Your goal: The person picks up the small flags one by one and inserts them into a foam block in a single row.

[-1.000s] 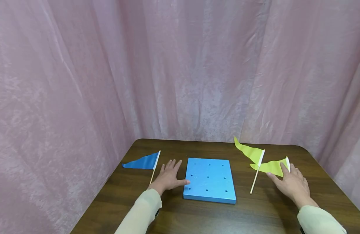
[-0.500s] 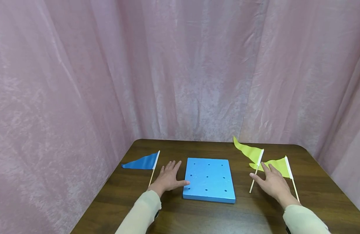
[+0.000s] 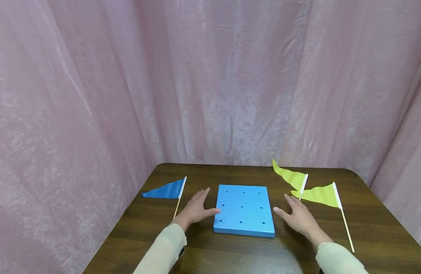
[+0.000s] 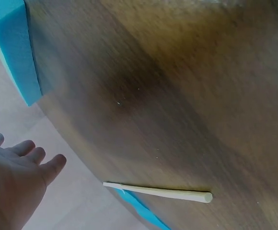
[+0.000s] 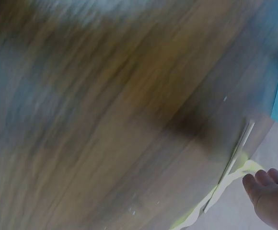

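Observation:
A light blue square board with rows of small holes lies flat on the table. My left hand is at its left side, fingers extended, thumb tip overlapping the board's left edge in the head view; it holds nothing. Over on the right, my right hand has its fingers spread and holds nothing; its thumb points at the board's right edge. Left of my left hand lies a blue pennant flag on a thin stick. One yellow flag lies beyond my right hand, its stick partly hidden; a second yellow flag lies to its right.
The dark wooden table has rounded far corners. Pink curtains hang behind it and along both sides. In the left wrist view, a flag stick lies near the table's edge.
My right hand has moved left, from over the right-hand yellow flag to near the board, uncovering that flag's stick. My left hand has stayed nearly in place; the flags and board lie as before.

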{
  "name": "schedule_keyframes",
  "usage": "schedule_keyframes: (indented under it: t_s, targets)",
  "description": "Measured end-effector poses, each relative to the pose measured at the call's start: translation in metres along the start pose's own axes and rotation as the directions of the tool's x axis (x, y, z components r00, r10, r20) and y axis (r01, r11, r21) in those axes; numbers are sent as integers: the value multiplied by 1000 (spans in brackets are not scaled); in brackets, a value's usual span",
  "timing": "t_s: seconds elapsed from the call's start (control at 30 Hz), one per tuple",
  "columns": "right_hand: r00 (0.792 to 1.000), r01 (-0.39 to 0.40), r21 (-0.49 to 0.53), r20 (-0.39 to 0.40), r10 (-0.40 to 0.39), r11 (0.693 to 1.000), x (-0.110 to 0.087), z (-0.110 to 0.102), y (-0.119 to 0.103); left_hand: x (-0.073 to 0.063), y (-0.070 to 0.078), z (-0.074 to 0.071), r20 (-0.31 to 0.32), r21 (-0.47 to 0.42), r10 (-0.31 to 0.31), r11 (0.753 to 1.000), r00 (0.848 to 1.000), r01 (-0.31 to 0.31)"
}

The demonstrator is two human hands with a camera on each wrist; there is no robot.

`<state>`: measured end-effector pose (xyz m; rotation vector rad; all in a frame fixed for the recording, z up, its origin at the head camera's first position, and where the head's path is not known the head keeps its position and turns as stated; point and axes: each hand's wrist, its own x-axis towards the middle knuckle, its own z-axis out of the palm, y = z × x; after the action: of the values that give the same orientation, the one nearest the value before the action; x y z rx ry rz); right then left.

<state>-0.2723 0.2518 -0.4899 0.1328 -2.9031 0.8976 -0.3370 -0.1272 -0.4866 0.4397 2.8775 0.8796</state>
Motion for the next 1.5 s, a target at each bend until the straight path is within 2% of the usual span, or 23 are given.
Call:
schedule_keyframes:
  t_s: [0.3, 0.83, 1.03, 1.3, 1.5]
  targets:
    - [998, -29, 120, 58, 22, 992, -1, 11, -14, -1, -10, -7, -26, -142, -25, 990, 999, 21]
    - [990, -73, 205, 130, 47, 976, 0, 21, -21, -9, -31, -26, -98, -311, -150, 944, 984, 113]
    - [993, -36, 221, 122, 9, 975, -1, 23, -19, -11, -42, -34, -121, -336, -165, 935, 979, 116]
    - [992, -29, 254, 123, -3, 967, -2, 25, -17, -18, -60, -40, -172, -358, -190, 926, 966, 119]
    - [990, -45, 268, 140, 8, 962, -3, 24, -16, -22, -76, -42, -180, -359, -234, 920, 955, 157]
